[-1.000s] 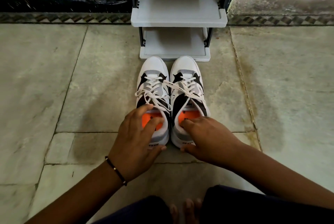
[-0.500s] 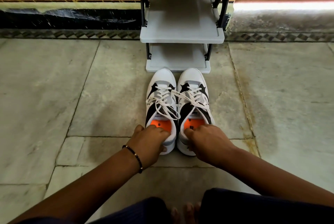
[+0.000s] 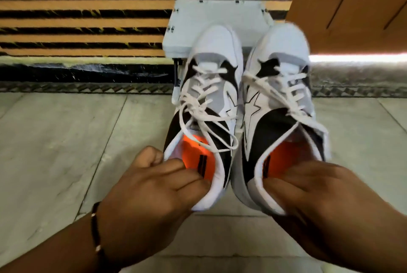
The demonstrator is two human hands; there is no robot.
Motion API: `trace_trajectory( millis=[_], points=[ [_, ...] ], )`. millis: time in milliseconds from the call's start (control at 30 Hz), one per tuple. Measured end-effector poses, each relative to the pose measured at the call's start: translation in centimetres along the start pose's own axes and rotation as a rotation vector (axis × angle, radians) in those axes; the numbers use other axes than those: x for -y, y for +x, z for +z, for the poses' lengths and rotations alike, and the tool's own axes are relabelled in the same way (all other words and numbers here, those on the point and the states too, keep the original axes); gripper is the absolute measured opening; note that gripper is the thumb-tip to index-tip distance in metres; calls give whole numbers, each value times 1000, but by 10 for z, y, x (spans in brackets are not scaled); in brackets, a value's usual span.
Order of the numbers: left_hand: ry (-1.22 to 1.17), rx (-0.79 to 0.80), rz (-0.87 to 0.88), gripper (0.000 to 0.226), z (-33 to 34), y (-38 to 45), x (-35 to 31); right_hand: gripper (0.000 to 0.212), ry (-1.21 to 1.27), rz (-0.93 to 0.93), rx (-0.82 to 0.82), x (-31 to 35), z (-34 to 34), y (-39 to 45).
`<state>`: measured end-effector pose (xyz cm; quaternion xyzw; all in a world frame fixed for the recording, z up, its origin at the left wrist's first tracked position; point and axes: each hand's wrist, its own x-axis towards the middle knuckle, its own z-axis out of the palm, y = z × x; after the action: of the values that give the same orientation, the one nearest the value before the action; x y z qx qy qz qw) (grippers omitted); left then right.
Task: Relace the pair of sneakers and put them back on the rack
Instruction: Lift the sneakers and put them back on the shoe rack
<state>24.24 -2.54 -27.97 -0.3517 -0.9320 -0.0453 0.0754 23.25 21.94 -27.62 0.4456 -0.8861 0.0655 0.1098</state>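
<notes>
Two white, black and grey sneakers with white laces and orange insoles are held up off the floor, toes pointing away from me. My left hand (image 3: pixel 154 187) grips the heel of the left sneaker (image 3: pixel 209 96), fingers inside its opening. My right hand (image 3: pixel 312 193) grips the heel of the right sneaker (image 3: pixel 279 88) the same way. Both are laced, with loose lace ends lying over the tongues. Their toes overlap the top shelf of the grey shoe rack (image 3: pixel 198 19), which stands just behind them. The rack's lower shelves are hidden.
A wall with orange and black horizontal stripes (image 3: pixel 88 19) runs behind the rack, with a dark skirting and patterned border at its foot. An orange-brown panel (image 3: pixel 356 4) stands at the upper right. Grey stone floor tiles (image 3: pixel 55 140) spread to both sides.
Both sneakers have been lifted off the floor by their heels and carried up toward the rack's top shelf. The view has tilted upward and closer.
</notes>
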Motion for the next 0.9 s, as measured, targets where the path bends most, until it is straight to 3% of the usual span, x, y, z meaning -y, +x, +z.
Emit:
trace_trajectory(
  millis=[167, 400, 500, 667, 900],
  points=[
    [139, -81, -6, 19, -42, 46, 29, 14, -68, -54, -123, -41, -37, 41],
    [198, -83, -79, 23, -65, 152, 110, 13, 31, 27, -22, -140, -59, 132],
    [113, -8, -138, 16, -75, 190, 133, 17, 135, 125, 53, -174, -62, 163],
    [61, 277, -250, 20, -93, 228, 152, 18, 251, 222, 186, -202, -68, 196],
    [-12, 449, -299, 28, -111, 252, 168, 16, 372, 291, 264, -215, -81, 217]
  ],
)
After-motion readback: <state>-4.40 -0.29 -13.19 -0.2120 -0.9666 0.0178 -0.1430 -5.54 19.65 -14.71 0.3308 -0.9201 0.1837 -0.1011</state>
